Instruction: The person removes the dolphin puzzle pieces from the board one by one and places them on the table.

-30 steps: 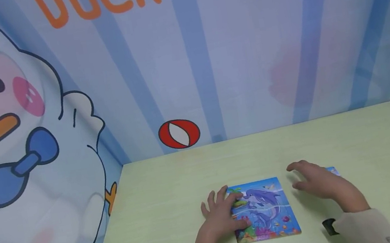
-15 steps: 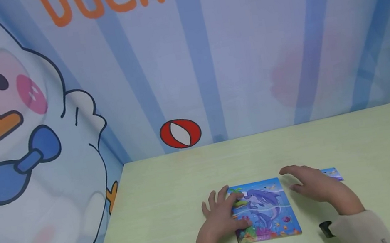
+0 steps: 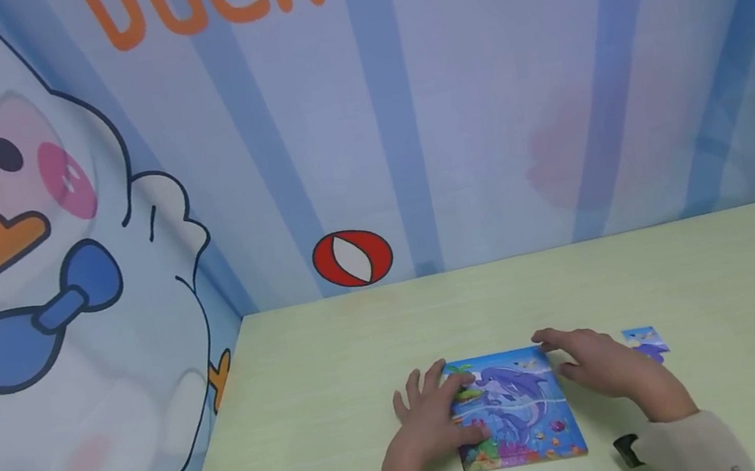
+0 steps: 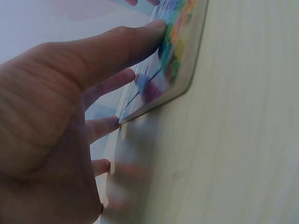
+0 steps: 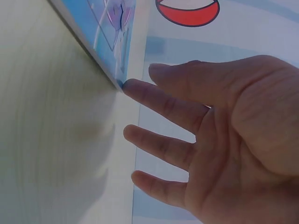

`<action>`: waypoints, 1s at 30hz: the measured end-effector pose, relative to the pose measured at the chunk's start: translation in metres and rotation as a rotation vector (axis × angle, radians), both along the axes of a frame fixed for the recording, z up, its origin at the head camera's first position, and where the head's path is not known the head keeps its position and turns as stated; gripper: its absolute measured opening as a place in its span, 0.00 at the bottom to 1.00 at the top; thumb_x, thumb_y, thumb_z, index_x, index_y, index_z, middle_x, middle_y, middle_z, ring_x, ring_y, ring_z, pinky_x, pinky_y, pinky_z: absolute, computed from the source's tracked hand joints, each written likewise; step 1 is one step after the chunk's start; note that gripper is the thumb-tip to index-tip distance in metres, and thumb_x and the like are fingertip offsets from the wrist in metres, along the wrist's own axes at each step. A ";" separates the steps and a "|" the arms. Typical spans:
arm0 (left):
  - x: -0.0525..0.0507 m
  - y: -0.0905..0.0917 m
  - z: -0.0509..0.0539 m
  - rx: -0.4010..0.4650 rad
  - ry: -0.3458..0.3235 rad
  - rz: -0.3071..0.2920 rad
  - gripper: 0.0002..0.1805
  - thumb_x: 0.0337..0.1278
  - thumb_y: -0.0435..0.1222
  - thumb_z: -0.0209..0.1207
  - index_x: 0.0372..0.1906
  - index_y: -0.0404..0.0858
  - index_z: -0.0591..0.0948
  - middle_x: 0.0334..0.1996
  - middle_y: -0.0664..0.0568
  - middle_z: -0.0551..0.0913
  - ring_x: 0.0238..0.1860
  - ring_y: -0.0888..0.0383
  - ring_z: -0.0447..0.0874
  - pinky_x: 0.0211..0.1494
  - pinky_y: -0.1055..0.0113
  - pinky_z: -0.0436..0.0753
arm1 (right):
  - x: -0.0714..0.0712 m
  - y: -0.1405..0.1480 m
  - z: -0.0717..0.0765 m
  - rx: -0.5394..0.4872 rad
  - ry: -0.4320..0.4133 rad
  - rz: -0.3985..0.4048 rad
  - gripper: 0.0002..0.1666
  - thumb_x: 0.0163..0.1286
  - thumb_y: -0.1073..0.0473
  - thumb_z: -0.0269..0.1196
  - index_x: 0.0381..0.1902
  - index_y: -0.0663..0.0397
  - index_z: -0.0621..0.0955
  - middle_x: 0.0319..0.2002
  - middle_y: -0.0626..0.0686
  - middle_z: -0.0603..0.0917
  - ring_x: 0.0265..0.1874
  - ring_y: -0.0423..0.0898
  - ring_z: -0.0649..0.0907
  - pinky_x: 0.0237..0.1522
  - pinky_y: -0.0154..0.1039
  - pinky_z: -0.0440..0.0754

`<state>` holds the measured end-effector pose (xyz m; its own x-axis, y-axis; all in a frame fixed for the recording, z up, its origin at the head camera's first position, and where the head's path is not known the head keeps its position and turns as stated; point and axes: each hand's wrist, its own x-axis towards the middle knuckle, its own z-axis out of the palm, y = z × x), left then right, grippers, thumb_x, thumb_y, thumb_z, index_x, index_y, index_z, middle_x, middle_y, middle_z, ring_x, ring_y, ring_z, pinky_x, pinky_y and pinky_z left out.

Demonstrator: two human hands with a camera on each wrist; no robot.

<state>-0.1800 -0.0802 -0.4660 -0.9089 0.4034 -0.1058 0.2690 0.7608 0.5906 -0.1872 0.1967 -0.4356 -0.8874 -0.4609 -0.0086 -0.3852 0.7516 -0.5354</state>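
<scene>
Nearest the viewer, 2 pale sleeves (image 3: 694, 444) come in from the bottom edge, with a dark strap (image 3: 628, 451) just past the right cuff.

The left hand (image 3: 423, 421) rests at the left side of a square-looking dolphin puzzle (image 3: 520, 405), its thumb and forefinger stretched over the picture and its other 3 fingers fanned out at and beyond the left edge. The fingers are spread and not curled round anything.

The right hand (image 3: 601, 361) reaches in from the opposite side, fingers extended and grasping nothing. In the right wrist view its forefinger touches the puzzle's far right corner; 2 more fingers show apart from it, and the thumb is off the puzzle too.

The puzzle lies flat, between the 2 hands: to the right of the left palm, and to the left of the right palm and a little nearer the person. That placing seems to matter most, with the left hand closer and over the picture, the right only at 1 corner. No clear long axis can be told.

Just beyond the right wrist, to its right, lies a small picture piece (image 3: 642, 336), possibly partly covered by the hand.

Farther off, the pale table (image 3: 337, 355) meets a striped wall cloth (image 3: 473, 91) printed with a red ball (image 3: 353, 258); a large cartoon duck (image 3: 123, 347) fills the left.
</scene>
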 end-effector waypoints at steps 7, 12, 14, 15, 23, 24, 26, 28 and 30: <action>-0.001 0.001 0.000 -0.020 0.005 -0.002 0.37 0.48 0.51 0.74 0.66 0.51 0.77 0.76 0.44 0.58 0.76 0.31 0.44 0.67 0.23 0.43 | -0.003 -0.012 -0.005 0.075 -0.015 -0.069 0.22 0.70 0.66 0.63 0.62 0.59 0.79 0.54 0.63 0.83 0.56 0.67 0.79 0.54 0.69 0.74; -0.001 0.000 -0.002 -0.019 0.010 -0.004 0.37 0.49 0.51 0.74 0.66 0.52 0.76 0.77 0.44 0.58 0.76 0.31 0.44 0.67 0.23 0.43 | -0.003 -0.023 -0.008 0.124 0.001 -0.094 0.17 0.69 0.63 0.66 0.55 0.56 0.84 0.44 0.56 0.80 0.42 0.55 0.81 0.44 0.59 0.82; -0.001 0.000 -0.003 -0.016 0.015 -0.003 0.37 0.48 0.51 0.75 0.66 0.51 0.76 0.76 0.44 0.58 0.76 0.31 0.45 0.67 0.23 0.43 | -0.002 -0.026 -0.008 0.124 0.005 -0.099 0.15 0.68 0.63 0.67 0.53 0.56 0.85 0.42 0.54 0.79 0.39 0.51 0.80 0.42 0.56 0.82; -0.001 0.000 -0.003 -0.014 0.017 -0.002 0.37 0.48 0.51 0.75 0.66 0.51 0.77 0.76 0.44 0.58 0.76 0.31 0.45 0.67 0.23 0.43 | -0.001 -0.027 -0.008 0.126 0.005 -0.104 0.15 0.68 0.63 0.67 0.52 0.56 0.85 0.41 0.53 0.78 0.38 0.51 0.79 0.41 0.55 0.82; -0.002 0.002 -0.003 -0.025 0.007 0.002 0.37 0.48 0.51 0.74 0.66 0.52 0.77 0.77 0.45 0.58 0.76 0.32 0.44 0.68 0.23 0.42 | 0.000 -0.039 -0.009 0.192 0.031 -0.215 0.13 0.66 0.59 0.70 0.49 0.50 0.86 0.41 0.54 0.77 0.38 0.55 0.78 0.38 0.63 0.77; -0.002 0.002 -0.003 -0.026 0.004 0.001 0.37 0.49 0.51 0.74 0.66 0.52 0.77 0.77 0.45 0.57 0.76 0.32 0.44 0.68 0.23 0.42 | 0.001 -0.041 -0.010 0.195 0.034 -0.228 0.13 0.65 0.59 0.70 0.49 0.49 0.86 0.41 0.54 0.77 0.38 0.56 0.78 0.38 0.64 0.76; -0.002 0.001 -0.003 -0.033 -0.002 0.001 0.37 0.49 0.52 0.74 0.66 0.53 0.76 0.77 0.45 0.57 0.76 0.32 0.44 0.68 0.24 0.42 | 0.002 -0.044 -0.010 0.190 0.035 -0.247 0.13 0.65 0.58 0.70 0.49 0.49 0.86 0.42 0.56 0.76 0.41 0.58 0.78 0.39 0.65 0.74; -0.002 0.001 -0.004 -0.039 -0.008 0.002 0.37 0.49 0.52 0.74 0.67 0.53 0.76 0.77 0.45 0.57 0.76 0.32 0.44 0.68 0.24 0.43 | 0.004 -0.046 -0.010 0.182 0.037 -0.256 0.13 0.65 0.59 0.70 0.49 0.49 0.86 0.44 0.57 0.76 0.45 0.62 0.77 0.42 0.69 0.72; -0.003 0.001 -0.004 -0.040 -0.009 0.001 0.37 0.49 0.52 0.74 0.67 0.53 0.76 0.77 0.45 0.57 0.76 0.33 0.44 0.68 0.24 0.43 | 0.006 -0.048 -0.010 0.179 0.041 -0.263 0.13 0.66 0.60 0.70 0.49 0.48 0.86 0.46 0.59 0.76 0.50 0.67 0.75 0.46 0.74 0.68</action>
<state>-0.1826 -0.0793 -0.4696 -0.9082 0.3979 -0.1299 0.2632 0.7842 0.5619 -0.1816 0.1487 -0.4452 -0.9773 -0.2097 -0.0307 -0.1834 0.9092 -0.3737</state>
